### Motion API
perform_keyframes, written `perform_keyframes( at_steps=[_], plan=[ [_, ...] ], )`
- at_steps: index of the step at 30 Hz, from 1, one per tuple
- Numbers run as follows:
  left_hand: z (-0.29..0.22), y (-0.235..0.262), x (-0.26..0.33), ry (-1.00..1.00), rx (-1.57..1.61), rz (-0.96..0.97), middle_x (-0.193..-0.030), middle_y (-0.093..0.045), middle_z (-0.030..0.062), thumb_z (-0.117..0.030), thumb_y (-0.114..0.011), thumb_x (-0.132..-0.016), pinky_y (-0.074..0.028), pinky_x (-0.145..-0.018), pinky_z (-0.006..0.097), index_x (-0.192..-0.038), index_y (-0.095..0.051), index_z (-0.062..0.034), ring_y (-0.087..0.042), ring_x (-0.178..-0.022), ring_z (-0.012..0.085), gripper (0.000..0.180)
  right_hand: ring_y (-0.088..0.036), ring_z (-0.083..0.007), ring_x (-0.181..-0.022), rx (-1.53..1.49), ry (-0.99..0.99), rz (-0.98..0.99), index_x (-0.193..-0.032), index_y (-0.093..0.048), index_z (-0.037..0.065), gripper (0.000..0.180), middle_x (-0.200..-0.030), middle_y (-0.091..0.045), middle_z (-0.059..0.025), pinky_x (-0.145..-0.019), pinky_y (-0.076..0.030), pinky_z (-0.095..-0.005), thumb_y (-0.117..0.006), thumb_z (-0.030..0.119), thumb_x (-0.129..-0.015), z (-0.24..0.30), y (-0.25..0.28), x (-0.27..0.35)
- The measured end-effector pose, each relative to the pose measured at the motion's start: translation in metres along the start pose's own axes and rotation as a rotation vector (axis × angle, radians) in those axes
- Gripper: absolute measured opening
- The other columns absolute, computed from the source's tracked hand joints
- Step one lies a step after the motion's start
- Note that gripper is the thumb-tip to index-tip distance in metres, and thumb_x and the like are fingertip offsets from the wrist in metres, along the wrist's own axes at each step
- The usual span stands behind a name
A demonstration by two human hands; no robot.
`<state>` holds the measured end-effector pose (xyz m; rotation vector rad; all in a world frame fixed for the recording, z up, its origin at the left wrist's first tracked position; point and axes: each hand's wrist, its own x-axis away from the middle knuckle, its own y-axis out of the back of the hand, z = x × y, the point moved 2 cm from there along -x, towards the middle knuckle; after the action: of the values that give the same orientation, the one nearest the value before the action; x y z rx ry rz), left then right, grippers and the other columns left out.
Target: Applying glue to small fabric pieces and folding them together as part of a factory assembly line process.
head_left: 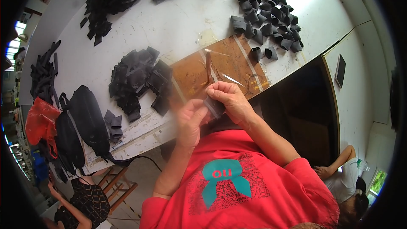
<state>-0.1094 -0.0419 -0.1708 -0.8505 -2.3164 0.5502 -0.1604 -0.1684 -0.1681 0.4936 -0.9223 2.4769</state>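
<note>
Had both hands up over the worktop edge, right hand and left hand pinching a small dark fabric piece between them, grip closed tight on it.

Red short-sleeved shirt — teal emblem on front; forearms bare.

Both hands meet at the near edge of the white desk. The right hand pinches a small dark flat piece with its fingers, and the left hand, blurred, touches the same piece from below. Just beyond them lies a brown board with clear tape strips. A heap of flat black pieces lies to its left; folded black cones cluster toward the far right corner. A black bag sits at the left edge.
</note>
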Motion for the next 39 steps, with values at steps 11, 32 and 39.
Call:
perform_keyframes(
  at_steps=[11, 32, 39],
  plan=[
    [-0.006, 0.005, 0.004, -0.241, -0.287, -0.148, -0.075, -0.053, -0.0001, -0.009, -0.053, -0.085, -0.039, -0.058, 0.019, -0.088, -0.053, -0.0028, -0.047, -0.064, 0.0049, 0.007, -0.054, -0.015, -0.064, 0.861, 0.701, -0.27, -0.089, -0.057, 0.001, 0.02, -0.075, -0.055, -0.006, -0.058, -0.045, -0.0262, -0.064, 0.016, -0.077, 0.009, -0.007, 0.013],
    [-0.007, -0.004, 0.003, -0.436, -0.336, -0.203, -0.082, -0.057, 0.0058, -0.004, -0.058, -0.082, -0.045, -0.069, 0.024, -0.091, -0.049, 0.0004, -0.054, -0.075, 0.0103, 0.013, -0.056, -0.0264, -0.067, 1.321, 0.984, -0.193, -0.082, -0.054, 0.008, 0.02, -0.078, -0.052, -0.0078, -0.053, -0.048, -0.0345, -0.062, 0.009, -0.065, 0.011, -0.033, 0.029],
    [-0.004, -0.007, -0.002, -0.674, -0.624, -0.41, -0.081, -0.055, 0.0035, 0.005, -0.054, -0.081, -0.044, -0.062, 0.017, -0.086, -0.05, -0.0007, -0.053, -0.07, 0.0061, 0.009, -0.056, -0.0252, -0.068, 1.361, 1.055, -0.202, -0.083, -0.053, 0.008, 0.021, -0.079, -0.052, -0.0074, -0.052, -0.048, -0.0336, -0.061, 0.01, -0.064, 0.009, -0.033, 0.025]
  ],
)
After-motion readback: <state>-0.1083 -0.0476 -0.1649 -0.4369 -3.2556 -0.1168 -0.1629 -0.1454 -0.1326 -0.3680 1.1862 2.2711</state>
